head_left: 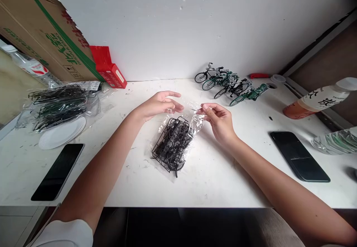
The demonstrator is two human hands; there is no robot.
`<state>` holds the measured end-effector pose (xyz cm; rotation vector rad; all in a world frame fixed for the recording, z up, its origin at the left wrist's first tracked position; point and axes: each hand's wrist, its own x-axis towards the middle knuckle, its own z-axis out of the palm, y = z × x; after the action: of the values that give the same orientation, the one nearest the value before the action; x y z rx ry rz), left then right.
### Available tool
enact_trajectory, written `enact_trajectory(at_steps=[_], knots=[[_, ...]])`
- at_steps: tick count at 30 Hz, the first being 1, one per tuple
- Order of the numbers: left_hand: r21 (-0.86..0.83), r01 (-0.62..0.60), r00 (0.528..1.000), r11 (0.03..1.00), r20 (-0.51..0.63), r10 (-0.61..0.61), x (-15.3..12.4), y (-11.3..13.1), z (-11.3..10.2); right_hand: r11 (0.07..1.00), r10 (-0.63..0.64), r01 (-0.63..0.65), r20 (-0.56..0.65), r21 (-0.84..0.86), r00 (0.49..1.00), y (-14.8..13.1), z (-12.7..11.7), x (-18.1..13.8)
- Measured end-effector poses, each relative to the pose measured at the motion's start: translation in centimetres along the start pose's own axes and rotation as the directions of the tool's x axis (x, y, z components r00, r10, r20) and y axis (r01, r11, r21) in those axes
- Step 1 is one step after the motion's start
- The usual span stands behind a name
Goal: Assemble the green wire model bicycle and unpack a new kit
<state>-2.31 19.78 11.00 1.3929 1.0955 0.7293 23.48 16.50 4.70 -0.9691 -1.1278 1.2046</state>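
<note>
A clear plastic bag (173,146) full of black plastic model parts lies on the white table in front of me. My right hand (220,122) pinches the bag's upper right edge between thumb and fingers. Just past the bag's upper left corner is my left hand (161,106), its fingers apart and stretched toward the right. It appears to hold nothing; whether a fingertip brushes the film, I cannot tell. The black parts inside look like frames and curved pieces, tangled together.
Several small model bicycles (231,83) stand at the back right. More bagged parts (64,104) and white paper plates (63,132) are at the left. Phones lie on both sides: one left (58,172), one right (299,156). Drink bottles (320,100) line the right; a red box (111,72) stands behind.
</note>
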Motion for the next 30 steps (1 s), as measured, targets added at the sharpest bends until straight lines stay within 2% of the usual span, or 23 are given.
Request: enact_trajectory(at_steps=[2, 3, 4, 5, 6, 8, 11, 17, 25, 30], knots=[[0.159, -0.128, 0.974, 0.979, -0.167, 0.155, 0.2, -0.2, 0.5, 1.000, -0.012, 0.012, 0.005, -0.023, 1.000, 0.0, 0.2, -0.2], [0.258, -0.215, 0.935, 0.942, -0.225, 0.275, 0.1, -0.1, 1.0, 0.999, -0.024, 0.024, 0.010, -0.040, 1.000, 0.0, 0.3, -0.3], [0.353, -0.299, 0.888, 0.887, -0.236, 0.393, -0.1, 0.1, 1.6, 0.997, -0.039, 0.040, 0.017, -0.063, 0.999, -0.1, 0.4, -0.5], [0.423, -0.362, 0.859, 0.831, -0.196, 0.474, -0.3, 0.4, 2.2, 0.994, -0.059, 0.061, 0.026, -0.092, 0.998, -0.1, 0.5, -0.6], [0.464, -0.405, 0.846, 0.788, -0.137, 0.515, -0.6, 0.7, 2.8, 0.989, -0.084, 0.087, 0.035, -0.122, 0.996, -0.2, 0.7, -0.8], [0.499, -0.420, 0.868, 0.758, -0.024, 0.496, -1.2, 1.2, 4.0, 0.976, -0.135, 0.142, 0.052, -0.166, 0.990, -0.3, 1.0, -1.2], [0.516, -0.373, 0.914, 0.771, 0.060, 0.402, -1.4, 0.9, 4.9, 0.970, -0.154, 0.163, 0.062, -0.178, 0.986, -0.3, 1.3, -1.6], [0.459, -0.332, 0.937, 0.824, 0.055, 0.346, -0.7, -0.7, 4.8, 0.987, -0.043, 0.049, 0.039, -0.155, 0.998, -0.1, 1.0, -1.5], [0.376, -0.336, 0.940, 0.864, 0.078, 0.332, -0.1, -1.5, 4.9, 0.915, -0.083, 0.148, 0.184, -0.375, 0.979, 0.2, 0.7, -1.2], [0.322, -0.327, 0.942, 0.889, 0.034, 0.334, 0.0, -1.9, 5.9, 0.890, -0.126, 0.179, 0.150, -0.419, 0.981, 0.6, 0.9, -1.8]])
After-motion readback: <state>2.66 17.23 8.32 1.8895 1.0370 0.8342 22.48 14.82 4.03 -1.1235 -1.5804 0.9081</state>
